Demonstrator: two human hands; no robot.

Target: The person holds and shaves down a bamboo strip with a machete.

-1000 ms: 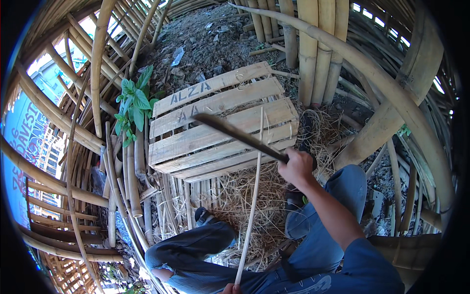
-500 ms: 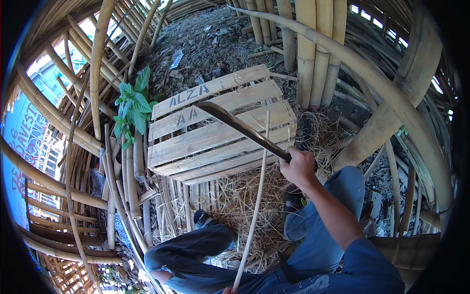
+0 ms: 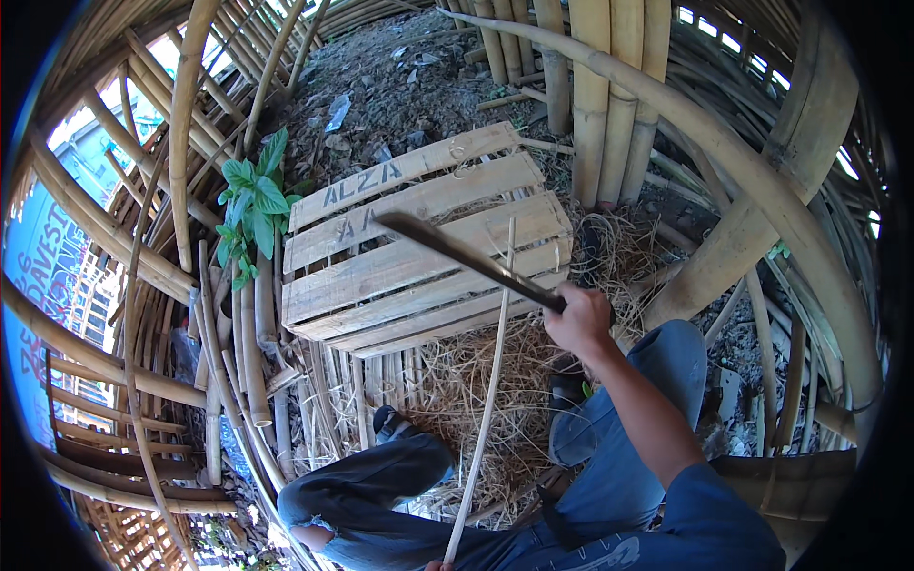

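The right hand [image 3: 579, 319] is gripping the handle of a long dark blade [image 3: 466, 257] — reaching up and left over the wooden crate [image 3: 419, 243] — while the left hand [image 3: 440, 565], barely showing, is holding a thin bamboo strip [image 3: 486, 400] upright.

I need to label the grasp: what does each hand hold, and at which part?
Right hand: long dark blade, by its handle end. Left hand: thin bamboo strip, at its lower end.

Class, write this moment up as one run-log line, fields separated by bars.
right hand: grips long dark blade, raised over wooden crate | left hand: holds thin bamboo strip upright | seated on shavings
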